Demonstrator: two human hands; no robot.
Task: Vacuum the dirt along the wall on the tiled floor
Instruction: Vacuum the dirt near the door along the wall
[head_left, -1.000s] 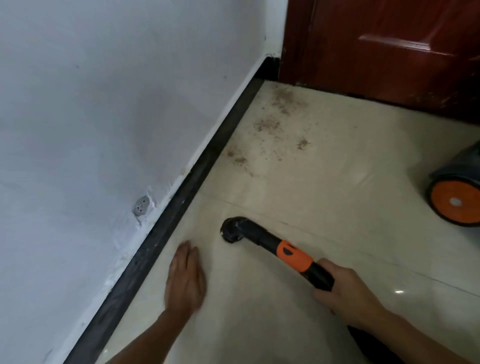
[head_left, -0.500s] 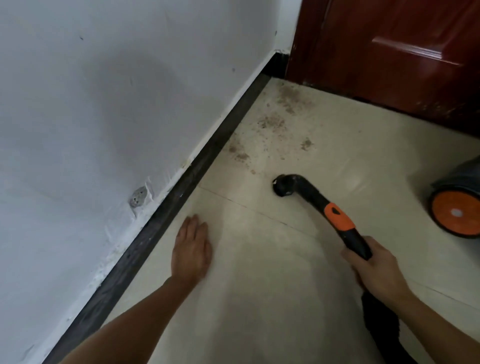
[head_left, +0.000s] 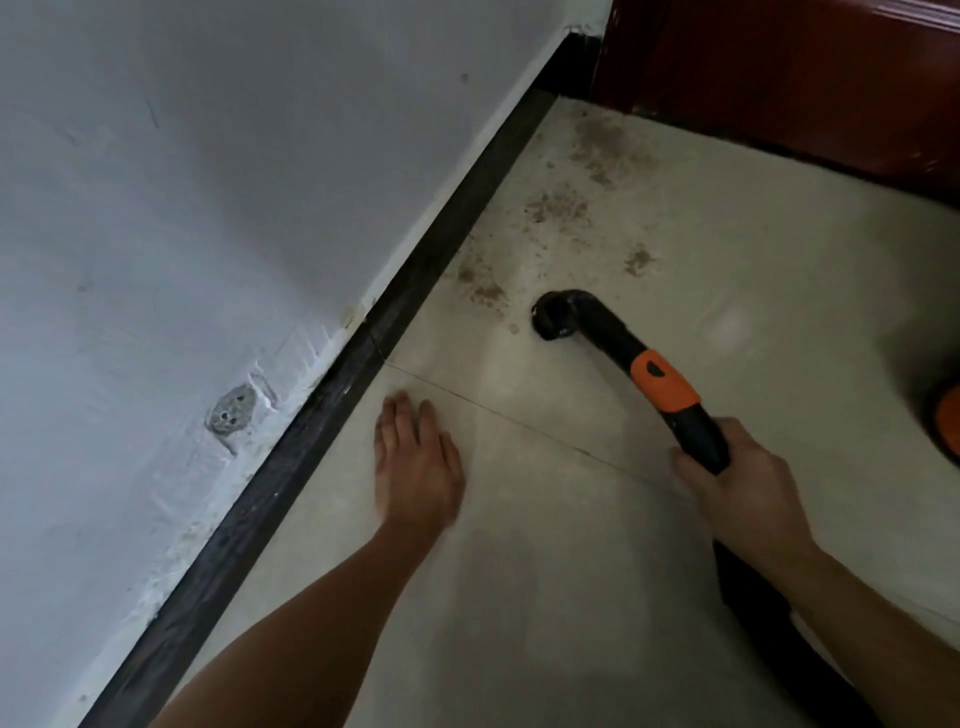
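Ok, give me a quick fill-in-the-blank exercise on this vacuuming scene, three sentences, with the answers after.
1. The right hand holds the wand, whose band is coloured ____.
2. The left hand is spread open, palm down, on the ____.
3. The dirt lies beyond the nozzle, toward the dark red ____.

Missing words: orange; floor; door.
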